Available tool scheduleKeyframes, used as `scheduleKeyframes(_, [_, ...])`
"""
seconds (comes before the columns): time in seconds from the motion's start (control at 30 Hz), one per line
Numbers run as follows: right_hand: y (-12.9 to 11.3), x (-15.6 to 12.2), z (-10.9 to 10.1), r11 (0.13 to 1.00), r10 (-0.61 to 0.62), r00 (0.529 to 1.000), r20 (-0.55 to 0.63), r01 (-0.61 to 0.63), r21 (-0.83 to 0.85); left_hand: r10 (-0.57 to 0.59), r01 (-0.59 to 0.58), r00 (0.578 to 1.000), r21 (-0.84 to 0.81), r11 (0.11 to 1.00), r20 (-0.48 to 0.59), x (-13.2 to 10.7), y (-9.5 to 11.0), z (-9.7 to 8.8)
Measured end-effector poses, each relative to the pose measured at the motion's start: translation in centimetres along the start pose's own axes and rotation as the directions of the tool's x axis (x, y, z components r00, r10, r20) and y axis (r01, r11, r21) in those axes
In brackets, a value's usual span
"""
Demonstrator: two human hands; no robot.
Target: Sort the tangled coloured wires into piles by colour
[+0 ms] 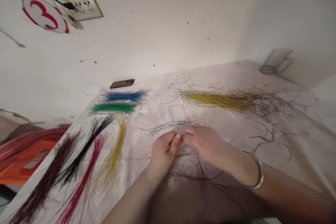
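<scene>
My left hand (163, 150) is closed, thumb against the fingers, around a thin yellow wire (170, 156) whose end sticks out below the fist. Close beside it, my right hand (203, 142) has its fingertips pinched together, almost touching the left thumb. What the right fingers hold is too small to make out. Just beyond both hands, a few loose blue wires (168, 124) lie on the white-covered table (147, 178). Under and in front of the hands run several dark red wires (204, 177).
At left lie wire bundles: blue (124, 96), green (114, 107), black (85, 150), maroon (49, 178), crimson (85, 178) and yellow (115, 150). A mixed yellow bundle (223, 99) lies at back right. Near the wall are a phone (122, 83) and a glass mug (275, 61). An orange container (28, 162) stands left.
</scene>
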State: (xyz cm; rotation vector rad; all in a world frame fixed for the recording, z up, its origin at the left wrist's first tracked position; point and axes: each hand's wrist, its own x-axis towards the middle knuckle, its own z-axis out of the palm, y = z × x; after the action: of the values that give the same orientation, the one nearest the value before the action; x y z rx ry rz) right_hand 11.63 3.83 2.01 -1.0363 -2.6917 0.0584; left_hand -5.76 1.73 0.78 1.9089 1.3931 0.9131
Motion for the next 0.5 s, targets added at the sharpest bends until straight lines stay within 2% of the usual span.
scheduleKeyframes(0.13, [0.6,-0.9,-0.3,0.997,0.058,0.998,-0.016,-0.057,0.054,-0.122,0.108,0.991,-0.231,0.967,-0.047,0.1,-0.3,0.0])
scheduleKeyframes(0.27, [2.3,-2.4,-0.3,0.992,0.114,0.993,-0.040,-0.112,0.058,-0.165,0.097,0.982,-0.514,0.852,-0.089,0.5,-1.0,-0.1])
scheduleKeyframes(0.33, [3.3,-3.1,-0.1,0.988,0.145,0.986,-0.077,-0.140,0.065,-0.207,0.089,0.970,-0.603,0.792,-0.129,0.9,-1.3,-0.4])
scheduleKeyframes(0.4, [4.0,-3.7,0.1,0.981,0.186,0.975,-0.120,-0.177,0.085,-0.261,0.085,0.942,-0.602,0.794,-0.210,1.2,-1.5,-0.8])
scheduleKeyframes(0.5, [4.5,-4.0,0.6,0.976,0.211,0.965,-0.154,-0.199,0.088,-0.282,0.127,0.906,-0.432,0.893,-0.316,1.2,-1.5,-1.2])
